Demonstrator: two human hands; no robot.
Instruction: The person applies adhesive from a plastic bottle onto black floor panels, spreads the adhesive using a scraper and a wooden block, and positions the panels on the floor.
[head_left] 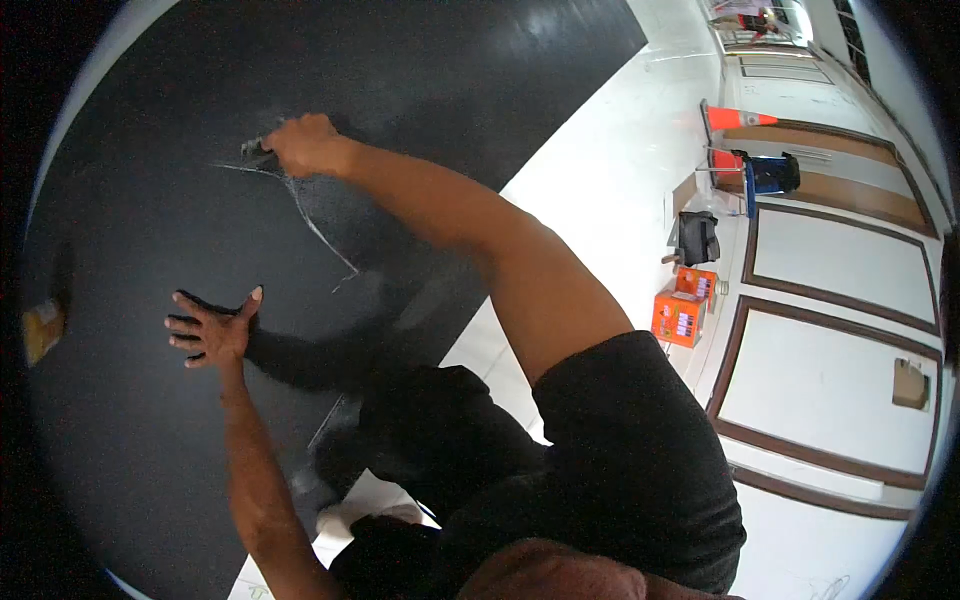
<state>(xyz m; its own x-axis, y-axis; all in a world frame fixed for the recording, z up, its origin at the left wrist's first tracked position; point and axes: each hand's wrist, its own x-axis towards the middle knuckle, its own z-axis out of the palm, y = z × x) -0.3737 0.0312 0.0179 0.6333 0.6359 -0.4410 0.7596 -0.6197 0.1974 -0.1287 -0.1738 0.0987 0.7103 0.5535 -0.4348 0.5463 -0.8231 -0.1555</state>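
A large black sheet (130, 230) lies under both hands. My right hand (308, 145) is closed around a small greyish tool (256, 152), pressed to the sheet. The tool is mostly hidden by the fingers, so its exact kind does not show. From beside it, a thin whitish streak (315, 228) curves across the black surface. My left hand (214, 332) lies on the sheet with fingers spread, holding nothing.
A yellow-labelled item (43, 331) stands at the sheet's left edge. Along the white-panelled wall are orange boxes (684, 310), a black bag (697, 238), a blue chair (768, 175) and an orange traffic cone (738, 118). White tiled floor (600, 150) borders the sheet.
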